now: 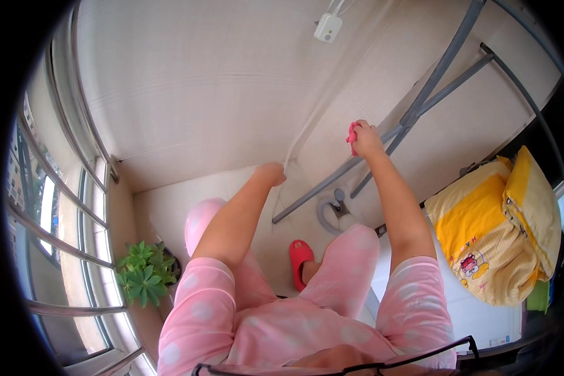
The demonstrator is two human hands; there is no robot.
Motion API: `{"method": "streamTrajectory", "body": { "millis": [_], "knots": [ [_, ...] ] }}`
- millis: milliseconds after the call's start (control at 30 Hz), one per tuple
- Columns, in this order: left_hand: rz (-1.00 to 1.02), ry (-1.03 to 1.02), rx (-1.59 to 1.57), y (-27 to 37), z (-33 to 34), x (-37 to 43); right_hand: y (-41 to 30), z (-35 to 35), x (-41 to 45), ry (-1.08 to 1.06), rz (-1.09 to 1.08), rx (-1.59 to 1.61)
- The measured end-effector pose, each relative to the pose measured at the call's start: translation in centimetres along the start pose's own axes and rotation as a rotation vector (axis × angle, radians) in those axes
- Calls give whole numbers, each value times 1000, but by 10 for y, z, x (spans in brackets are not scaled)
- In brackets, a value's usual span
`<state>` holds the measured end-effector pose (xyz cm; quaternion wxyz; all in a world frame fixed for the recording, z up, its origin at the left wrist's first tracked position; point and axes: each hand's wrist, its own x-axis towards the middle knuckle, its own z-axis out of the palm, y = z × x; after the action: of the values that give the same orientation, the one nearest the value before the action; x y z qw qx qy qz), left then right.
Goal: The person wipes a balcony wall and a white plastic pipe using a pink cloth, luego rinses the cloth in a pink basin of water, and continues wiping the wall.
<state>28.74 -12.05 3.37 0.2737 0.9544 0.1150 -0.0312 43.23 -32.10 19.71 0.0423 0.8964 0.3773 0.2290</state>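
Note:
My right hand (369, 141) grips a crumpled pinkish-red cloth (352, 137), raised beside a grey metal tube frame (406, 120) near the wall. Farther left and lower, my left hand (271, 174) is curled near the wall corner, its fingers turned away from view. A thin white cord (287, 157) passes right beside that hand; whether the fingers hold it cannot be told. Below the hands, one foot wears a red slipper (301, 263) on the tiled floor (270, 239).
A grey drain hose (326, 214) enters the floor. Yellow-and-cream fabric bedding (484, 235) lies on a white surface (479, 324) at right. A potted plant (143, 275) stands left, beside metal window rails (61, 244). A white plug device (328, 28) is on the wall (207, 94).

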Motion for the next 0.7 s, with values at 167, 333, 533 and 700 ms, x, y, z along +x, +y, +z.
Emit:
{"method": "streamTrajectory", "body": {
  "millis": [167,333,533,700],
  "knots": [
    [37,5,2,15,12,14,24,2,-8,2,-19,-14],
    [-53,-18,44,10,22,46,34,14,3,-4,53,56],
    [-76,43,-209,29,30,113,80,69,63,52,-48,-78],
    [-119,208,-429,8,79,152,111,87,129,197,-125,-328]
  ]
}}
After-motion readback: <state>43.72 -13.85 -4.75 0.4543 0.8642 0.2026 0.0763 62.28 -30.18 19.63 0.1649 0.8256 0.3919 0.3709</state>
